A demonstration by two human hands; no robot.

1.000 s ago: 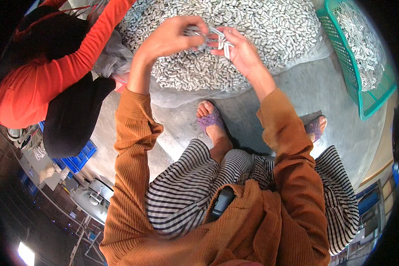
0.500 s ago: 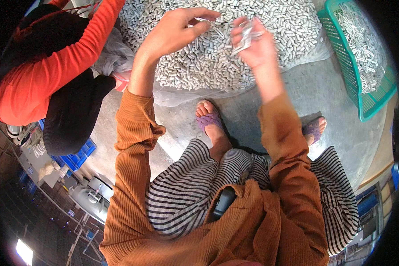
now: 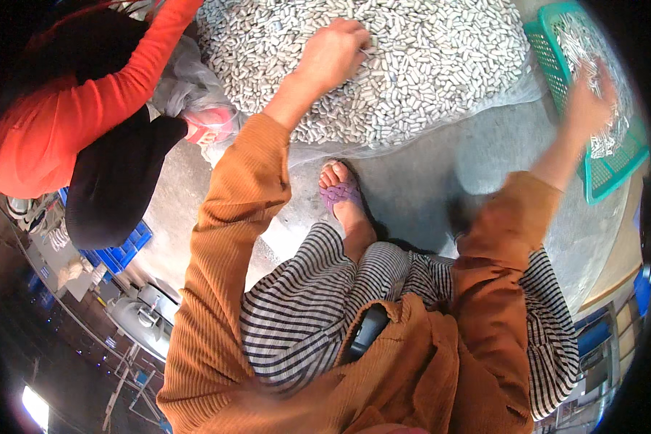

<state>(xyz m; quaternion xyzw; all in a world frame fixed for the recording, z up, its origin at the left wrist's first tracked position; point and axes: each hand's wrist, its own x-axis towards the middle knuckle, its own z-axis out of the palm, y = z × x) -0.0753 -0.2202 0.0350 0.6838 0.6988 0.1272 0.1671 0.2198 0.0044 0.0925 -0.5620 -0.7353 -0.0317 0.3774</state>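
The right hand point(image 3: 589, 98) is smearing into motion blur over the green basket point(image 3: 557, 54), so its fingers are not separating and whether it is gripping anything cannot be told. The small white pieces point(image 3: 607, 137) in the basket are blurring beneath it as well. The left hand point(image 3: 333, 54) is pressing into the heap of white pieces point(image 3: 427, 65), its fingertips hiding among them (closed on some or not, unclear). The heap is running off the top edge. A co-worker in an orange-red sleeve point(image 3: 65, 116) is being cut off at the upper left, hands hiding behind a clear plastic bag point(image 3: 184, 83).
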